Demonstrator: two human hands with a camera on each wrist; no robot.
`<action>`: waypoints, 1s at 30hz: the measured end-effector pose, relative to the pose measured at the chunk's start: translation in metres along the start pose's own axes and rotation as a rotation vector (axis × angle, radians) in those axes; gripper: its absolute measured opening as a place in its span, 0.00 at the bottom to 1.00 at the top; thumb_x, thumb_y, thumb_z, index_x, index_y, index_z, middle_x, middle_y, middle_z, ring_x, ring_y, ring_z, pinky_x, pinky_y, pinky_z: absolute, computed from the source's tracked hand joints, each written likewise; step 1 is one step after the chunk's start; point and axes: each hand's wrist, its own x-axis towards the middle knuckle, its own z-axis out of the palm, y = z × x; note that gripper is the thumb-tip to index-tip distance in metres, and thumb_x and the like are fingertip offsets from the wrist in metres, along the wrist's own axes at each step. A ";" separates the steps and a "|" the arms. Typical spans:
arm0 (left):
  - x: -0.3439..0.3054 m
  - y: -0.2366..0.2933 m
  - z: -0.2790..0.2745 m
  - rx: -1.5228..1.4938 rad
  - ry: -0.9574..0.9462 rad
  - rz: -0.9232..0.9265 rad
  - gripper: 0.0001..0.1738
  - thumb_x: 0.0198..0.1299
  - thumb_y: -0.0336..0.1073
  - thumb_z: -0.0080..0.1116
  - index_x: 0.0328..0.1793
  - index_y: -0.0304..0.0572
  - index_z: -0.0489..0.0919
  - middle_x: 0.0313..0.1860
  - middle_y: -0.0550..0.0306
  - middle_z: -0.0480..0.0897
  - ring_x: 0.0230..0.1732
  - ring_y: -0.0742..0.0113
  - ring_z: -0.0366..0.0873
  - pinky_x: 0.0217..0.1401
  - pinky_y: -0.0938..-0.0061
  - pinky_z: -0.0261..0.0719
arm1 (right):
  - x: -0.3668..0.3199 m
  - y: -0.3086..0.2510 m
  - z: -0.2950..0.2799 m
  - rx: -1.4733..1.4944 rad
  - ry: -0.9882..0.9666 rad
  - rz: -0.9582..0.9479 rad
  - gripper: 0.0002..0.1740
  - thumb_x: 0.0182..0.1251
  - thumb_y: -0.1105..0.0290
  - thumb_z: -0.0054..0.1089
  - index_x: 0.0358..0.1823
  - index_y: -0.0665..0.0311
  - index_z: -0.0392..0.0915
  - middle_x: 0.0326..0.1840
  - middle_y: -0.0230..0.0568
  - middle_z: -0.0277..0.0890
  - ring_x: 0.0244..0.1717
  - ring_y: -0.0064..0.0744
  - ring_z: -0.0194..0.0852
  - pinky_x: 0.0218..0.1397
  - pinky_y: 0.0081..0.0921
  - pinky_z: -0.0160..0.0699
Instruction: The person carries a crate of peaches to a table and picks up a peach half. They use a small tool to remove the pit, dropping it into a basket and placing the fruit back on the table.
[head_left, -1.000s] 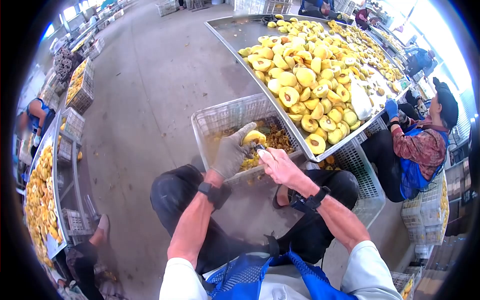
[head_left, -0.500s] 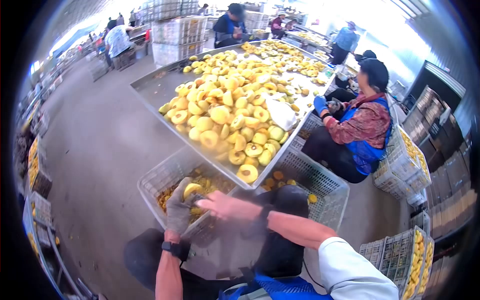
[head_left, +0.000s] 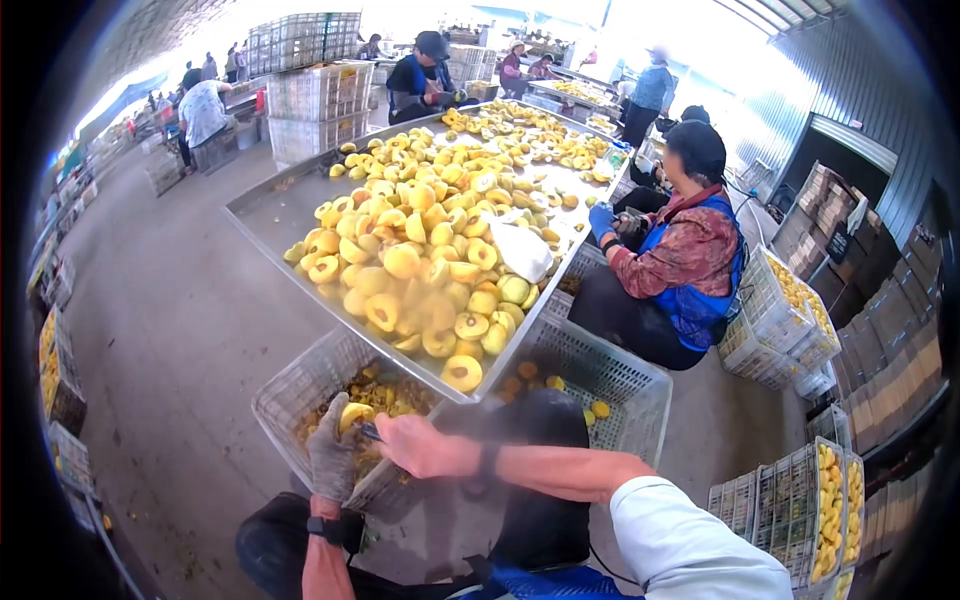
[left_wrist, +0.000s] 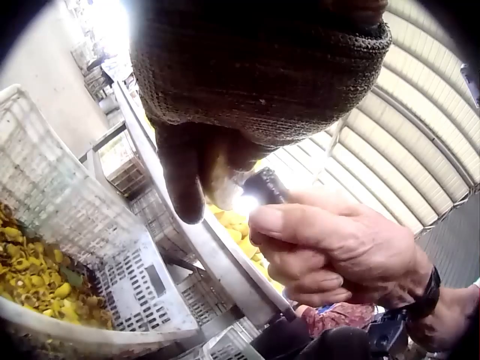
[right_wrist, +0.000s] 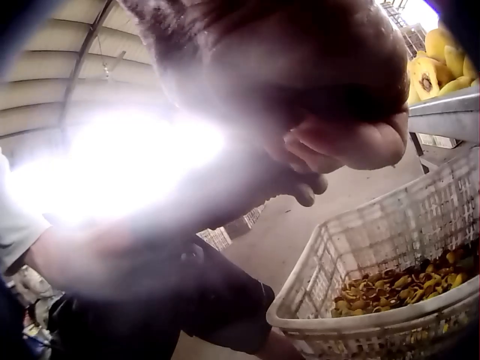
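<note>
My left hand point(head_left: 332, 455), in a grey knit glove, holds a yellow peach half point(head_left: 354, 415) above a white plastic crate point(head_left: 275, 408). Close beside the fruit is my bare right hand point(head_left: 430, 450), its fingers curled round a small tool point(left_wrist: 264, 185) with a dark end. The tool's tip meets the fruit's side in the head view, and its working edge is lost in glare in the left wrist view. Yellow scraps point(right_wrist: 405, 289) and pits lie in the crate below. In the right wrist view the curled fingers hide the tool.
A metal table point(head_left: 275, 210) heaped with peach halves point(head_left: 400, 262) overhangs the crate. A second crate point(head_left: 650, 395) with a few halves stands at its right. A person in a blue apron point(head_left: 690, 260) sits beyond it, near stacked crates point(head_left: 790, 510) of fruit.
The head view has swung right and up, so the table and both hands appear further left. The peach half stays in my left hand, and my right hand keeps working beside it.
</note>
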 end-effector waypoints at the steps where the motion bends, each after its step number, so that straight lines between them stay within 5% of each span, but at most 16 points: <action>1: -0.002 0.017 0.000 -0.017 -0.008 -0.052 0.29 0.67 0.23 0.59 0.76 0.39 0.73 0.59 0.49 0.86 0.57 0.62 0.85 0.61 0.70 0.81 | 0.000 0.002 -0.001 -0.017 -0.010 -0.037 0.16 0.74 0.64 0.57 0.43 0.73 0.67 0.29 0.60 0.78 0.38 0.64 0.83 0.41 0.51 0.78; 5: -0.006 0.015 -0.002 -0.005 -0.035 -0.030 0.29 0.67 0.23 0.60 0.75 0.39 0.74 0.59 0.48 0.86 0.57 0.59 0.85 0.61 0.69 0.81 | 0.002 0.002 0.008 0.086 -0.020 0.071 0.16 0.71 0.65 0.58 0.41 0.76 0.70 0.33 0.65 0.80 0.41 0.64 0.84 0.44 0.53 0.80; 10: -0.005 0.004 0.001 0.121 -0.014 0.036 0.29 0.66 0.22 0.59 0.74 0.37 0.74 0.63 0.44 0.84 0.62 0.55 0.83 0.65 0.67 0.79 | 0.005 0.031 0.020 0.195 -0.049 -0.229 0.16 0.72 0.63 0.58 0.40 0.72 0.75 0.40 0.66 0.76 0.44 0.62 0.78 0.46 0.48 0.76; 12: -0.004 0.003 0.002 0.200 -0.024 0.088 0.28 0.68 0.22 0.59 0.75 0.36 0.74 0.63 0.47 0.84 0.63 0.59 0.82 0.69 0.69 0.77 | 0.005 0.032 0.023 -0.070 -0.024 -0.341 0.17 0.73 0.60 0.58 0.41 0.72 0.75 0.39 0.58 0.76 0.40 0.53 0.79 0.42 0.42 0.76; 15: -0.004 0.006 0.001 0.209 -0.042 0.155 0.29 0.65 0.20 0.58 0.74 0.37 0.74 0.64 0.46 0.83 0.63 0.57 0.82 0.68 0.68 0.77 | 0.002 -0.004 -0.021 0.670 -0.369 0.296 0.17 0.73 0.58 0.60 0.40 0.67 0.76 0.32 0.36 0.70 0.29 0.25 0.70 0.30 0.27 0.70; 18: -0.003 0.013 0.000 0.227 -0.077 0.140 0.30 0.63 0.18 0.55 0.74 0.37 0.74 0.65 0.45 0.82 0.65 0.57 0.80 0.70 0.68 0.76 | -0.004 0.001 -0.022 0.940 -0.389 0.434 0.16 0.72 0.57 0.62 0.38 0.65 0.75 0.29 0.32 0.69 0.25 0.22 0.67 0.24 0.23 0.66; 20: -0.002 0.006 0.001 0.297 -0.107 0.247 0.29 0.65 0.20 0.57 0.74 0.40 0.74 0.64 0.43 0.81 0.64 0.49 0.81 0.65 0.65 0.80 | -0.001 0.010 -0.015 0.963 -0.452 0.419 0.17 0.73 0.56 0.62 0.38 0.64 0.73 0.27 0.31 0.69 0.23 0.21 0.67 0.22 0.21 0.64; 22: -0.003 0.009 0.001 0.248 -0.139 0.194 0.30 0.65 0.20 0.57 0.74 0.40 0.74 0.64 0.44 0.81 0.64 0.50 0.81 0.65 0.65 0.79 | 0.000 0.010 -0.009 0.749 -0.419 0.409 0.17 0.73 0.56 0.61 0.37 0.64 0.72 0.26 0.29 0.67 0.22 0.20 0.64 0.20 0.21 0.62; 25: -0.003 0.008 0.002 0.194 -0.183 0.068 0.30 0.64 0.20 0.59 0.74 0.38 0.74 0.64 0.43 0.81 0.64 0.52 0.81 0.67 0.67 0.78 | -0.004 0.013 -0.012 0.810 -0.431 0.406 0.18 0.74 0.55 0.61 0.38 0.64 0.73 0.27 0.29 0.68 0.21 0.21 0.64 0.20 0.22 0.62; 28: -0.002 0.008 -0.003 0.066 -0.235 0.014 0.30 0.65 0.21 0.60 0.75 0.35 0.73 0.63 0.47 0.82 0.63 0.59 0.81 0.67 0.70 0.77 | -0.012 0.015 -0.011 0.873 -0.330 0.352 0.16 0.72 0.59 0.63 0.35 0.63 0.70 0.21 0.29 0.63 0.14 0.21 0.58 0.15 0.23 0.57; 30: -0.002 0.018 -0.010 -0.208 -0.287 -0.202 0.29 0.66 0.23 0.62 0.75 0.33 0.73 0.61 0.52 0.83 0.62 0.66 0.79 0.66 0.71 0.76 | -0.011 0.015 -0.010 0.892 -0.363 0.371 0.17 0.73 0.59 0.62 0.34 0.63 0.70 0.21 0.29 0.63 0.14 0.20 0.58 0.15 0.23 0.57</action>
